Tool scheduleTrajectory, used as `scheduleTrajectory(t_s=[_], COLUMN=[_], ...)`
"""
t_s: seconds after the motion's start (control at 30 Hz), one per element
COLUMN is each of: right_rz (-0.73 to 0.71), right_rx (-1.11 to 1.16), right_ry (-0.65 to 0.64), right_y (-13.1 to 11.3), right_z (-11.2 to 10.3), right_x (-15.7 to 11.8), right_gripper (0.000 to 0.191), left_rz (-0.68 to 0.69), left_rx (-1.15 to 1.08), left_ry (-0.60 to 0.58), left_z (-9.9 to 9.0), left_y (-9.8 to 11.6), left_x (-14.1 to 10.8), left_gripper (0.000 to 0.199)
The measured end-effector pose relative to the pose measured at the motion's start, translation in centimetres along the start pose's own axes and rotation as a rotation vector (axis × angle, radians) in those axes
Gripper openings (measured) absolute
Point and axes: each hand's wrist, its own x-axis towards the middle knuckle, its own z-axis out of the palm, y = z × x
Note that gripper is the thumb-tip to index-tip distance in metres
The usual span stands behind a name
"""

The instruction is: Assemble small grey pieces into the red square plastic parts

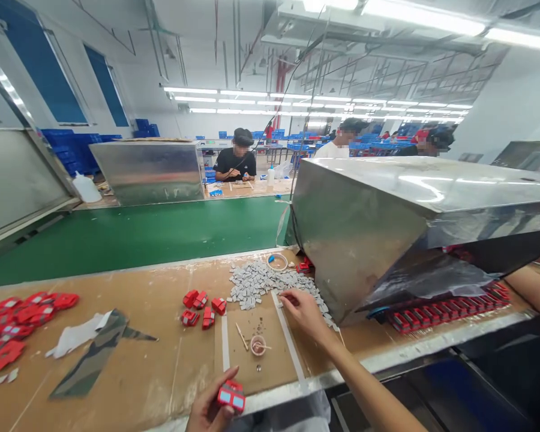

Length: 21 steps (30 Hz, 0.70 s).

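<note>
My left hand [213, 408] is closed around a red toy car part [231, 396] with light-blue windows, close to the table's front edge. At the edge of a pile of small grey pieces [252, 282], my right hand [303, 312] has its thumb and fingers pinched together; what is between the fingertips is too small to make out. Between the hands, a small cup [258, 345] with a stick in it stands on a cardboard sheet [270, 375] edged with white tape. A pale wooden stick [242, 336] lies beside the cup.
Several red parts [202, 306] sit left of the sheet, and more red parts [18, 321] lie far left, near a camouflage cloth [92, 360]. A metal hood [387, 222] stands on the right over a row of red parts [450, 309]. Behind runs a green conveyor [162, 231]; a co-worker [236, 159] sits beyond.
</note>
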Motion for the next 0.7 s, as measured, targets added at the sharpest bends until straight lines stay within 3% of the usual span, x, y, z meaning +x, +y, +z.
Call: scheduleTrajectory(t_s=[0.2, 0.33, 0.43, 0.53, 0.7], right_rz=[0.226, 0.49, 0.591, 0.574, 0.365], right_rx=[0.303, 0.58, 0.699, 0.751, 0.643], right_ry=[0.093, 0.078, 0.041, 0.012, 0.037], right_y=[-0.7, -4.3, -7.6, -10.2, -12.3], right_z=[-1.5, -2.5, -3.2, -3.5, -3.4], right_x=[-9.2, -13.9, -15.6, -15.9, -15.0], right_gripper=[0.046, 0.038, 0.031, 0.026, 0.01], left_rz=[0.101, 0.137, 0.095, 0.15, 0.298], left_rx=[0.101, 0.001, -0.066, -0.035, 0.081], left_ry=[-0.12, -0.236, -0.253, -0.263, -0.291], left_z=[1.1, 2.2, 3.0, 3.4, 3.9], left_y=[3.7, 4.9, 5.3, 5.6, 5.8], left_x=[-0.8, -0.9, -1.2, -1.3, -1.0], left_gripper=[0.064, 0.059, 0.054, 0.041, 0.032])
